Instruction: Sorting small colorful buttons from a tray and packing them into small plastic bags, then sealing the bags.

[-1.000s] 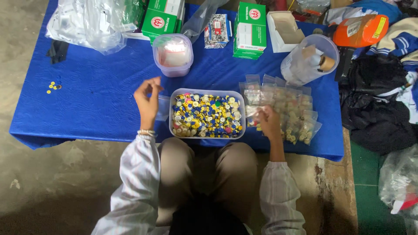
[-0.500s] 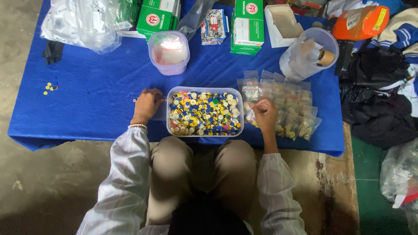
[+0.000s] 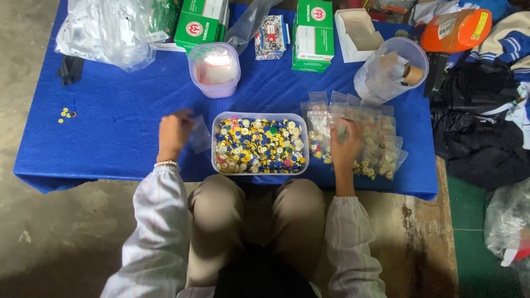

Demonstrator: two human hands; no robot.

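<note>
Clear plastic: your left hand (image 3: pixel 174 134) pinches a small empty bag (image 3: pixel 199 135), just left of the button tub (image 3: pixel 259 143); keep its mouth open; your right hand (image 3: pixel 346 146) rests spread on the filled bags (image 3: pixel 375 149), steadying them.

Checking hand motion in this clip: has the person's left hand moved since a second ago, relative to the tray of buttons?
Yes. The left hand has dropped from raised above the blue table to resting beside the tray, holding a small clear bag.
</note>
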